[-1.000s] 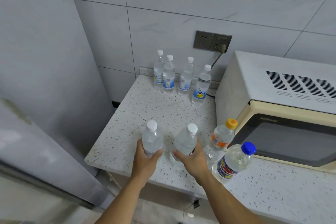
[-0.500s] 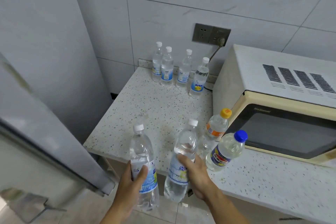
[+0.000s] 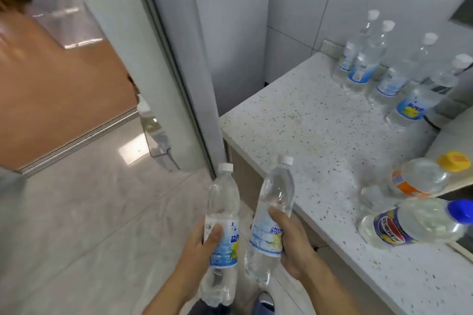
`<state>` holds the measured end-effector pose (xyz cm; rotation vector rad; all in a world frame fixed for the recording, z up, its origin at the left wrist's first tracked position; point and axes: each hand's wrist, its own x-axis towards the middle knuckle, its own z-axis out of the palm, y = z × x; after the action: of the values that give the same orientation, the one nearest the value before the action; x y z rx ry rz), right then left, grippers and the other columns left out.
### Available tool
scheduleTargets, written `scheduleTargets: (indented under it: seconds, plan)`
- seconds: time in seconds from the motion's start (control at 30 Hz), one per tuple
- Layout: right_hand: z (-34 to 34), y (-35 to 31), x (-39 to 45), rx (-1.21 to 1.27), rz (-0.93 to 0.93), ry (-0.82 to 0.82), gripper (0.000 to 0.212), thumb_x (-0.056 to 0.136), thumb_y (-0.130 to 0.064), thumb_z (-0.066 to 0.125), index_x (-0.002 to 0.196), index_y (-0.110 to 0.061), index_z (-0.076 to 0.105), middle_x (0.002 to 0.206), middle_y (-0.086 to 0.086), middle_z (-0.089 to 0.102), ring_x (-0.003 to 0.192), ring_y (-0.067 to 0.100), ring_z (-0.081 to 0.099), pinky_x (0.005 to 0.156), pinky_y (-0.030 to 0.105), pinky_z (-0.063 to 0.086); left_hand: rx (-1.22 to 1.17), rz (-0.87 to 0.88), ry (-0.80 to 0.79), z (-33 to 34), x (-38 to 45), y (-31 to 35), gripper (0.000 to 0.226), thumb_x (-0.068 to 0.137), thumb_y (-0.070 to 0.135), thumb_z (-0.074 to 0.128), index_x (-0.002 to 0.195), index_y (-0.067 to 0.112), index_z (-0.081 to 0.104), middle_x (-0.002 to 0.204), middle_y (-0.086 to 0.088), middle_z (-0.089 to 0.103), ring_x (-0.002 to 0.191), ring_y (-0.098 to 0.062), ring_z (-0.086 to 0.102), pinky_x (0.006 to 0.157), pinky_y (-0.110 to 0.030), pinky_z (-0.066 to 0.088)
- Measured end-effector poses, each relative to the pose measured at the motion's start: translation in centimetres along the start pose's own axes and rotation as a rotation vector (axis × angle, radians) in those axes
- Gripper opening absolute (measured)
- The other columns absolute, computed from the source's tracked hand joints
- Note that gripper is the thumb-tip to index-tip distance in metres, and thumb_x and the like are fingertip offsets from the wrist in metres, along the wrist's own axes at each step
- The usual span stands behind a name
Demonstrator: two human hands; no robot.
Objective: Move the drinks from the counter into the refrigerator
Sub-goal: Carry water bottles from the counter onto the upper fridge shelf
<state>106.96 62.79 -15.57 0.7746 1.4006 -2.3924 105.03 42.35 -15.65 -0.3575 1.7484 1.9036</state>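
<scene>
At the bottom centre of the frame we now carry two clear water bottles off the counter: half a second ago they had just lifted clear of the speckled top, and a second ago they stood on it under our palms. The left hand [image 3: 204, 240] is wrapped round the label of the left bottle [image 3: 222, 215], thumb across the front; the right hand [image 3: 289, 240] grips the right bottle [image 3: 275, 215] at its label, thumb high on the side. Both bottles are upright, slightly tilted, just beside each other over the floor.

Our view has swung left, so the counter [image 3: 320, 135] has slid to the right of the frame and the open refrigerator door [image 3: 143, 41] fills the upper left, with a bottle already in its door shelf [image 3: 160, 151]. We judge the carry is under way and placing comes next.

Six drinks remain: four white-capped bottles [image 3: 378, 59] in the upper right, a yellow-capped bottle [image 3: 422, 176] and a blue-capped bottle [image 3: 414, 222] at the right edge.
</scene>
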Motion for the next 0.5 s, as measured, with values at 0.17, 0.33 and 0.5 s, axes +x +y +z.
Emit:
scheduleTargets:
  seconds: [0.17, 0.33, 0.5]
  plan:
    - [4.9, 2.7, 0.7, -0.132, 0.074, -0.178, 0.058, 0.075, -0.04, 0.075, 0.123, -0.01, 0.064, 0.112, 0.02, 0.073, 0.101, 0.037, 0.071, 0.079, 0.044, 0.06, -0.113, 0.005, 0.249, -4.4, -4.2, -1.3, 0.05, 0.071, 0.051, 0.064, 0.114, 0.025, 0.063, 0.1, 0.0, 0.078, 0.089, -0.019, 0.075, 0.061, -0.021, 0.057]
    - [10.6, 5.3, 1.8, -0.229, 0.085, -0.271, 0.039, 0.083, -0.031, 0.067, 0.12, -0.026, 0.056, 0.103, 0.008, 0.074, 0.093, 0.028, 0.074, 0.07, 0.04, 0.06, -0.207, 0.052, 0.411, -9.3, -7.2, -1.8, 0.057, 0.073, 0.058, 0.062, 0.12, 0.024, 0.062, 0.106, -0.004, 0.076, 0.097, -0.023, 0.074, 0.077, -0.034, 0.057]
    - [17.2, 7.4, 3.1, -0.326, 0.081, -0.331, 0.014, 0.094, -0.03, 0.062, 0.105, -0.038, 0.065, 0.095, 0.002, 0.076, 0.086, 0.021, 0.075, 0.063, 0.035, 0.059, -0.298, 0.089, 0.506, -14.8, -8.5, -1.6, 0.057, 0.075, 0.056, 0.062, 0.121, 0.022, 0.062, 0.108, -0.008, 0.075, 0.1, -0.028, 0.073, 0.08, -0.036, 0.057]
